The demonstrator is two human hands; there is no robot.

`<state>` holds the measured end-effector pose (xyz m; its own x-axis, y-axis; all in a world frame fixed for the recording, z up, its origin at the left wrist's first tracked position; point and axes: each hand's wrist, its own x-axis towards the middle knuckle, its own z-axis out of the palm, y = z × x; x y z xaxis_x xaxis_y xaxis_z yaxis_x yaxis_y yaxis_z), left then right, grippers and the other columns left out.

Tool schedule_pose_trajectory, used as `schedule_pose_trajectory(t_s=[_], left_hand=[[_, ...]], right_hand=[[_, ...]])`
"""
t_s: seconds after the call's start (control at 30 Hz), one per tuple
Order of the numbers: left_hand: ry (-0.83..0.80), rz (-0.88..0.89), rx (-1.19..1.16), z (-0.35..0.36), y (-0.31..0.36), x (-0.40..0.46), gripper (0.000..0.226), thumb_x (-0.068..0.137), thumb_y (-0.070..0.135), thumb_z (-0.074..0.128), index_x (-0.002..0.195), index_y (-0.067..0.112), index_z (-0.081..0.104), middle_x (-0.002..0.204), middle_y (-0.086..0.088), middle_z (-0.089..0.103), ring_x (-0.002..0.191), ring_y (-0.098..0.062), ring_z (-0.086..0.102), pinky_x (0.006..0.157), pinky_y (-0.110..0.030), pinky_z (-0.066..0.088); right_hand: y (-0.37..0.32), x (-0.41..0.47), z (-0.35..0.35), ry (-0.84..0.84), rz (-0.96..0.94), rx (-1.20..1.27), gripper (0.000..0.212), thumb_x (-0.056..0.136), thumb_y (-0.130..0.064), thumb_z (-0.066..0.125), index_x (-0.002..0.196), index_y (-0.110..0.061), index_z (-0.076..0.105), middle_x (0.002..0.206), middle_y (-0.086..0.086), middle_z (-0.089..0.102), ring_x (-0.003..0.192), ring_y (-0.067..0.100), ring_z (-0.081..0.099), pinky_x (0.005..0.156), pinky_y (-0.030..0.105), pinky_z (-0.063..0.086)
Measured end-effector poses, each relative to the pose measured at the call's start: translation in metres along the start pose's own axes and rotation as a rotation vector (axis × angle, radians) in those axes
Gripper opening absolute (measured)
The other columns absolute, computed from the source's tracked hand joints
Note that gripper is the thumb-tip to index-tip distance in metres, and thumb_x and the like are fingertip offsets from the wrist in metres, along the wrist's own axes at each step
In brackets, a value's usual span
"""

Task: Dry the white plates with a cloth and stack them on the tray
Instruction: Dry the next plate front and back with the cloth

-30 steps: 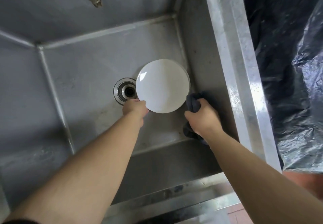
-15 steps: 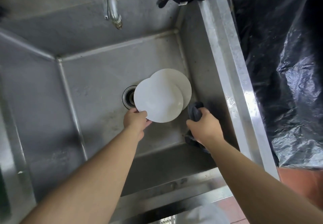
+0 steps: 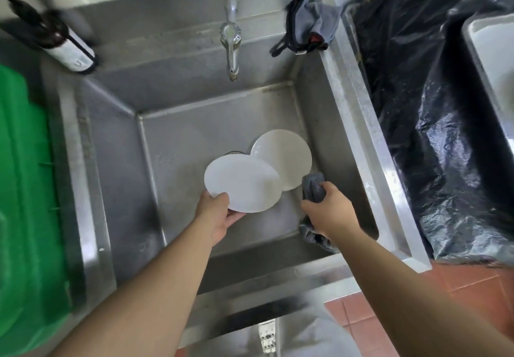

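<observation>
My left hand (image 3: 219, 214) grips the near edge of a white plate (image 3: 243, 182) and holds it above the bottom of the steel sink (image 3: 178, 139). A second white plate (image 3: 286, 153) lies on the sink floor behind it, partly covered by the lifted one. To the right of both plates, my right hand (image 3: 329, 209) is closed on a dark grey cloth (image 3: 313, 188), whose loose end hangs below the wrist. A pale tray (image 3: 489, 59) shows at the far right edge.
A tap (image 3: 230, 47) hangs over the back of the sink. A grey rag (image 3: 308, 27) lies on the back right corner, a dark bottle (image 3: 66, 47) at the back left. A green bin (image 3: 22, 189) stands left, black plastic sheeting (image 3: 434, 123) right.
My left hand has lifted the top plate off the lower one and drawn it left and towards me. The view has tilted up and widened. My right hand keeps the cloth.
</observation>
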<state>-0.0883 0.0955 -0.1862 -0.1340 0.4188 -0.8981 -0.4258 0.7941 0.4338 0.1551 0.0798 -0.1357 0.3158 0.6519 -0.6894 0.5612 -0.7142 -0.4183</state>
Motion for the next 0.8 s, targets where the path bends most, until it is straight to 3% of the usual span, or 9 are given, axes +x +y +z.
schedule_pose_trajectory(t_s=[0.1, 0.2, 0.33, 0.43, 0.53, 0.67, 0.8], left_hand=[[-0.056, 0.014, -0.023, -0.019, 0.012, -0.033, 0.045, 0.094, -0.008, 0.041, 0.116, 0.025, 0.061, 0.125, -0.007, 0.068, 0.107, -0.036, 0.072, 0.066, -0.039, 0.064], [-0.088, 0.045, -0.019, -0.034, 0.024, -0.07, 0.043, 0.097, -0.005, 0.044, 0.128, 0.023, 0.058, 0.129, -0.01, 0.066, 0.106, -0.039, 0.073, 0.068, -0.041, 0.064], [-0.141, 0.113, -0.002, -0.045, 0.049, -0.121, 0.043, 0.101, -0.002, 0.045, 0.136, 0.021, 0.055, 0.135, -0.013, 0.063, 0.108, -0.041, 0.072, 0.075, -0.045, 0.066], [-0.184, 0.186, 0.004, -0.047, 0.069, -0.156, 0.047, 0.1, -0.004, 0.048, 0.143, 0.015, 0.051, 0.137, -0.018, 0.063, 0.109, -0.045, 0.072, 0.084, -0.055, 0.064], [-0.226, 0.273, 0.029, -0.046, 0.086, -0.19, 0.047, 0.099, -0.006, 0.05, 0.14, 0.016, 0.052, 0.138, -0.015, 0.063, 0.105, -0.043, 0.074, 0.079, -0.056, 0.065], [-0.232, 0.378, -0.016, -0.043, 0.097, -0.224, 0.053, 0.098, -0.009, 0.05, 0.145, 0.015, 0.05, 0.134, -0.014, 0.066, 0.098, -0.042, 0.076, 0.069, -0.051, 0.065], [-0.216, 0.475, -0.039, -0.032, 0.098, -0.253, 0.054, 0.097, -0.008, 0.052, 0.144, 0.017, 0.053, 0.121, -0.009, 0.075, 0.095, -0.036, 0.078, 0.08, -0.057, 0.064]], right_hand=[[-0.015, -0.023, -0.006, -0.029, -0.018, 0.04, 0.025, 0.087, -0.031, 0.071, 0.107, -0.027, 0.056, 0.093, -0.006, 0.067, 0.08, 0.015, 0.065, 0.071, 0.037, 0.061], [-0.034, -0.05, -0.016, -0.066, -0.055, 0.083, 0.03, 0.087, -0.033, 0.074, 0.112, -0.028, 0.059, 0.094, -0.009, 0.066, 0.081, 0.009, 0.063, 0.058, 0.021, 0.047], [-0.065, -0.089, -0.035, -0.11, -0.096, 0.226, 0.038, 0.087, -0.038, 0.08, 0.115, -0.031, 0.055, 0.095, -0.006, 0.068, 0.074, 0.009, 0.066, 0.042, 0.012, 0.045], [-0.088, -0.113, -0.052, -0.144, -0.135, 0.342, 0.047, 0.087, -0.048, 0.077, 0.123, -0.03, 0.055, 0.106, -0.001, 0.068, 0.089, 0.019, 0.07, 0.064, 0.03, 0.058], [-0.11, -0.129, -0.071, -0.189, -0.159, 0.444, 0.043, 0.087, -0.041, 0.066, 0.127, -0.027, 0.056, 0.114, 0.011, 0.066, 0.099, 0.032, 0.068, 0.085, 0.046, 0.061], [-0.135, -0.145, -0.096, -0.198, -0.314, 0.424, 0.047, 0.079, -0.036, 0.072, 0.123, -0.028, 0.059, 0.115, 0.011, 0.069, 0.1, 0.032, 0.071, 0.092, 0.053, 0.061], [-0.149, -0.156, -0.121, -0.129, -0.588, 0.194, 0.044, 0.084, -0.049, 0.074, 0.125, -0.043, 0.059, 0.112, -0.017, 0.066, 0.1, 0.01, 0.067, 0.09, 0.038, 0.06]])
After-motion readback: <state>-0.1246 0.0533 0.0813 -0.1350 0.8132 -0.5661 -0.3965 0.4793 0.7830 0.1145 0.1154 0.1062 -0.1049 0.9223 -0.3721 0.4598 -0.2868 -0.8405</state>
